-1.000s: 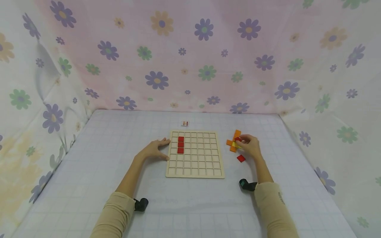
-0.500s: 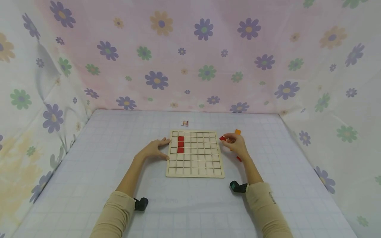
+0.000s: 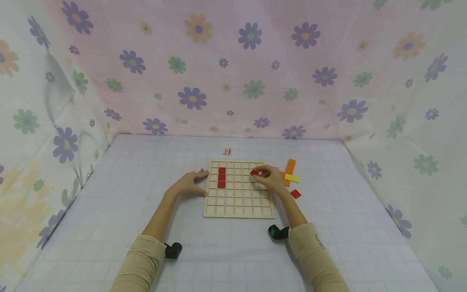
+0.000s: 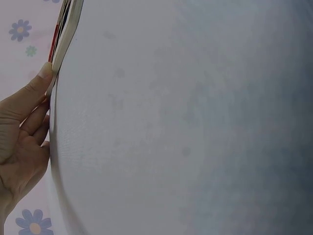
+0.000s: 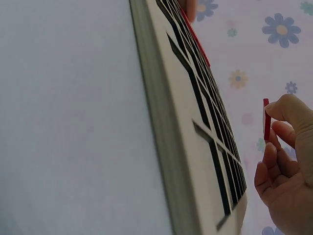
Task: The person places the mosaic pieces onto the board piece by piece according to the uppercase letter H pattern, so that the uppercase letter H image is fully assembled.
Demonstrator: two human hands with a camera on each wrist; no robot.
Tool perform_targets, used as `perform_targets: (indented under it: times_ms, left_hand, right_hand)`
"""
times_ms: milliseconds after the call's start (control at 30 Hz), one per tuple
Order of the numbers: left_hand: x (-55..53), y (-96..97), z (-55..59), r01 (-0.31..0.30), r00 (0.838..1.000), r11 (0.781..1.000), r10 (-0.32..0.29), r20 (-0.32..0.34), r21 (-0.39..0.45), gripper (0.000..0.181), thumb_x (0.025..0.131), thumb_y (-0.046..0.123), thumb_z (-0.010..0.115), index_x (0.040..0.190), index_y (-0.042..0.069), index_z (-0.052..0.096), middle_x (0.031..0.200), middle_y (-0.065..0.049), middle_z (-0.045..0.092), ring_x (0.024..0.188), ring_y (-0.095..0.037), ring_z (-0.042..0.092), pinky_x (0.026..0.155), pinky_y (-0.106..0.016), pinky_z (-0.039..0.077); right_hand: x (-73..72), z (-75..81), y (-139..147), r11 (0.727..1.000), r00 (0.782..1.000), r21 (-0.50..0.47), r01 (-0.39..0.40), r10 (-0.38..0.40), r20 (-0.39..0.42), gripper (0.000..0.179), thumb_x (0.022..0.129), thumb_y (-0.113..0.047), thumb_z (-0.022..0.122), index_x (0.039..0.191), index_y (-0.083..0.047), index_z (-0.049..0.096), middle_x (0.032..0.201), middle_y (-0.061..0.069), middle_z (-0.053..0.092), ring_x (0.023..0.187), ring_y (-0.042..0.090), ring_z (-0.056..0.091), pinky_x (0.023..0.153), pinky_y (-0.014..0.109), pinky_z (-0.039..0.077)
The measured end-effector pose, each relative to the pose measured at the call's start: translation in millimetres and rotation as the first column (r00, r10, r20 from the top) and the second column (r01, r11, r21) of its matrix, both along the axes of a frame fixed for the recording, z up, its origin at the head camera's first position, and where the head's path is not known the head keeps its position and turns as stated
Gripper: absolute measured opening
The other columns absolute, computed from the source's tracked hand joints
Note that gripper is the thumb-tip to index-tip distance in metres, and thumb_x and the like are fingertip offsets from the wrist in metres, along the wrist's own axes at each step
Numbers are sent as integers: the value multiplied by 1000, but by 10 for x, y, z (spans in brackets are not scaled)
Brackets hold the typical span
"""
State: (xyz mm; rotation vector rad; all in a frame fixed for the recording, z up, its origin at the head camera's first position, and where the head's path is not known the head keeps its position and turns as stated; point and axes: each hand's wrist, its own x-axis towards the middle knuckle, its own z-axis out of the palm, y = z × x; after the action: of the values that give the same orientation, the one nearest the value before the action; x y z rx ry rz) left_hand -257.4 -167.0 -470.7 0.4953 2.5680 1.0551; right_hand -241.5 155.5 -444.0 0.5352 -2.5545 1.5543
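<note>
A light wooden grid board [image 3: 238,217] lies on the table, with three red tiles [image 3: 221,177] set in a column near its left side. My left hand [image 3: 187,183] rests at the board's left edge, thumb and fingers spread apart. In the left wrist view, the thumb of that left hand [image 4: 24,132] touches the board's edge [image 4: 63,49]. Above the board's right part, my right hand [image 3: 270,178] pinches a square red tile [image 3: 254,172] between thumb and fingers. The right wrist view shows this red tile [image 5: 267,119] held on edge, raised over the grid.
Right of the board lie orange strips [image 3: 290,166] with a yellow piece [image 3: 292,178] across them. Closer to me is another red tile [image 3: 296,194]. A small printed card [image 3: 227,151] lies behind the board. Flowered cloth [image 3: 233,81] encloses the back and sides.
My right hand has carried the red tile leftward from the pile of loose pieces to over the board. The left hand has stayed at the board's edge.
</note>
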Motion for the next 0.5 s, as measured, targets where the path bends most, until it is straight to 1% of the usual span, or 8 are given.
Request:
perform_targets:
  times_ms: [100, 233, 333, 500]
  left_hand:
    - [0, -1, -2, 1, 1000, 1000, -1, -2, -1, 88, 68, 27, 84, 142, 7, 41, 150, -19, 27, 139, -43, 18, 112, -57, 15]
    - [0, 3, 0, -1, 1000, 1000, 1, -1, 2, 88, 68, 27, 84, 142, 6, 41, 150, -19, 27, 139, -43, 19, 112, -57, 15]
    - [2, 4, 1, -5, 1000, 1000, 5, 4, 3, 88, 68, 27, 84, 141, 7, 41, 150, -19, 27, 139, -43, 18, 112, -57, 15]
    - [2, -1, 2, -5, 1000, 1000, 5, 0, -3, 88, 68, 26, 84, 141, 6, 41, 150, -19, 27, 139, -44, 18, 112, -58, 14]
  right_hand:
    - [-30, -47, -94, 1000, 999, 7, -28, 28, -14, 30, 78, 2, 71, 104, 15, 63, 91, 29, 64, 76, 30, 57, 69, 30, 49]
    - [-129, -222, -185, 997, 996, 15, -71, 71, -45, 30, 77, 2, 72, 104, 13, 64, 94, 26, 66, 77, 30, 59, 69, 29, 51]
    - [-185, -326, -247, 994, 993, 14, -106, 107, -50, 28, 77, 2, 71, 103, 11, 66, 95, 23, 67, 76, 27, 59, 69, 27, 51]
    - [-190, -372, -387, 985, 983, 12, -173, 173, -55, 27, 75, -2, 71, 101, 7, 68, 94, 18, 68, 74, 19, 59, 67, 23, 51]
